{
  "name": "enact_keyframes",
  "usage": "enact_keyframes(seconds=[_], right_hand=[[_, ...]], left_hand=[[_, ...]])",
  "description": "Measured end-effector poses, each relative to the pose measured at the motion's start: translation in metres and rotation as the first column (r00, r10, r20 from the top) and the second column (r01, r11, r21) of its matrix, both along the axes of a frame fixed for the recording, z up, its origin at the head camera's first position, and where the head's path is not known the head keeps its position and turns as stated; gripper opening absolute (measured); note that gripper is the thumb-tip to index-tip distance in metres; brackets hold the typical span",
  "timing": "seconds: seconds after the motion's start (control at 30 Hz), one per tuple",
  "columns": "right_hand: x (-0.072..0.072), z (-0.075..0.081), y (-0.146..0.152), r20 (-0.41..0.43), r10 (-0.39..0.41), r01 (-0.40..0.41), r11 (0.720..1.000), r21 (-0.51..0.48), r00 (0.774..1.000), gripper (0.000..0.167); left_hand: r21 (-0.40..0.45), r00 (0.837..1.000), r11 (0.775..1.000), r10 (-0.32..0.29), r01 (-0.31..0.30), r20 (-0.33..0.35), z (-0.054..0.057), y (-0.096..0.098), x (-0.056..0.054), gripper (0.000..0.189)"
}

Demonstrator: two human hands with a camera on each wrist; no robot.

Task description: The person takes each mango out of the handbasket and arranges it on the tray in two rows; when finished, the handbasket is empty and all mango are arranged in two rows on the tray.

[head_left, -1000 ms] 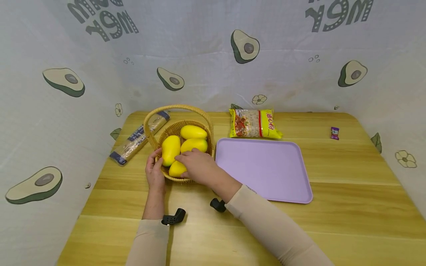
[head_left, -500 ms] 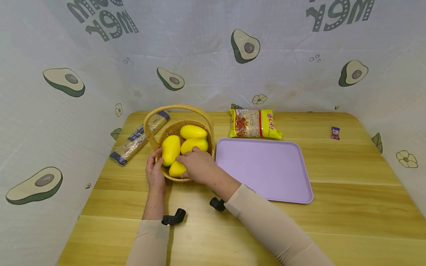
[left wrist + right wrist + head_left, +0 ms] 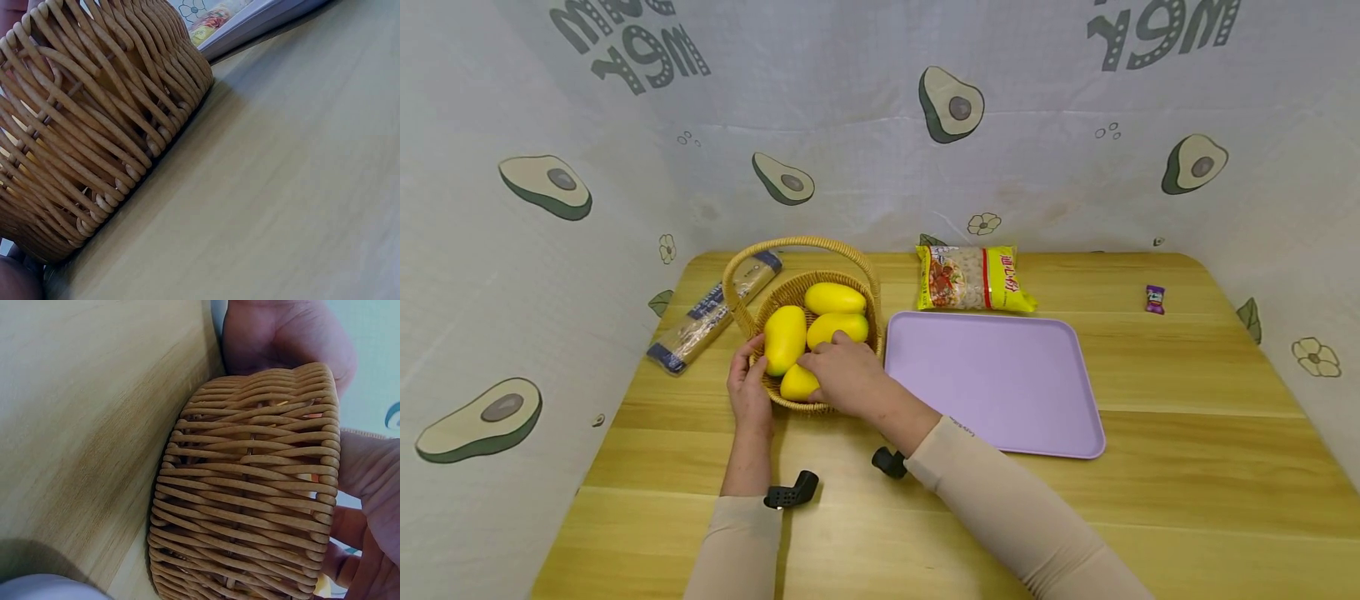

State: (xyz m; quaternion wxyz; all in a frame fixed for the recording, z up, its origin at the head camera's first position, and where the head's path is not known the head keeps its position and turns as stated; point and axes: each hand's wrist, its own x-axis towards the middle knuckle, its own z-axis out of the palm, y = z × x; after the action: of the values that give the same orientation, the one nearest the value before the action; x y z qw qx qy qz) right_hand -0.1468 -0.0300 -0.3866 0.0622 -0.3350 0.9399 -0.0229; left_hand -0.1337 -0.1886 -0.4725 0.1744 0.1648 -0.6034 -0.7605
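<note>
A woven wicker basket (image 3: 792,406) with a tall arched handle stands left of centre in the head view, with several yellow mangoes (image 3: 784,337) in it. My left hand (image 3: 750,398) holds the basket's left side, its fingertips at the rim. Reaching in from the right, my right hand (image 3: 852,379) grips the front mango (image 3: 797,382), which is partly covered by that hand. From the right wrist camera, the right fingers (image 3: 350,525) reach over the rim and the basket wall (image 3: 250,487) hides their tips. The left wrist view is largely basket wall (image 3: 106,125) and tabletop.
Right of the basket lies a lilac tray (image 3: 992,375). Behind the tray is a yellow-ended food bag (image 3: 973,279). A long clear packet with blue ends (image 3: 700,325) lies left of the basket. Far right on the wooden table (image 3: 1187,467) sits a small purple-wrapped sweet (image 3: 1154,299).
</note>
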Motion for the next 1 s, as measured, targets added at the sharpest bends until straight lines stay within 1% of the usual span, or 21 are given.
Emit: enact_keyframes(seconds=[0.47,0.57,0.67,0.73,0.8,0.9,1.0], right_hand=[[0.001,0.0,-0.001,-0.007,-0.004,0.004,1.0,0.005,1.0,0.051],[0.002,0.004,-0.001,-0.008,0.001,-0.001,1.0,-0.001,1.0,0.05],[0.002,0.014,0.002,-0.015,0.008,-0.008,0.999,-0.035,1.0,0.052],[0.001,0.022,0.007,-0.014,0.015,-0.016,0.996,-0.09,1.0,0.054],[0.0,0.031,0.013,-0.011,0.029,-0.03,0.983,-0.183,1.0,0.055],[-0.001,0.042,0.025,-0.005,0.05,-0.049,0.942,-0.332,0.999,0.056],[0.0,0.05,0.036,-0.002,0.044,-0.041,0.895,-0.444,0.999,0.057]], left_hand=[[-0.004,1.0,1.0,0.002,-0.002,-0.002,-0.001,0.0,0.0,0.034],[-0.001,1.0,1.0,-0.002,0.002,0.004,-0.001,0.0,0.0,0.034],[0.0,1.0,1.0,-0.01,0.01,0.012,-0.001,0.0,0.0,0.034],[0.0,1.0,1.0,-0.014,0.014,0.013,-0.001,0.0,0.0,0.033],[-0.007,1.0,1.0,-0.018,0.018,0.02,-0.001,0.0,0.0,0.033],[-0.011,1.0,1.0,-0.023,0.023,0.018,0.0,-0.001,0.0,0.034],[-0.006,1.0,1.0,-0.024,0.024,0.012,0.0,-0.001,0.001,0.035]])
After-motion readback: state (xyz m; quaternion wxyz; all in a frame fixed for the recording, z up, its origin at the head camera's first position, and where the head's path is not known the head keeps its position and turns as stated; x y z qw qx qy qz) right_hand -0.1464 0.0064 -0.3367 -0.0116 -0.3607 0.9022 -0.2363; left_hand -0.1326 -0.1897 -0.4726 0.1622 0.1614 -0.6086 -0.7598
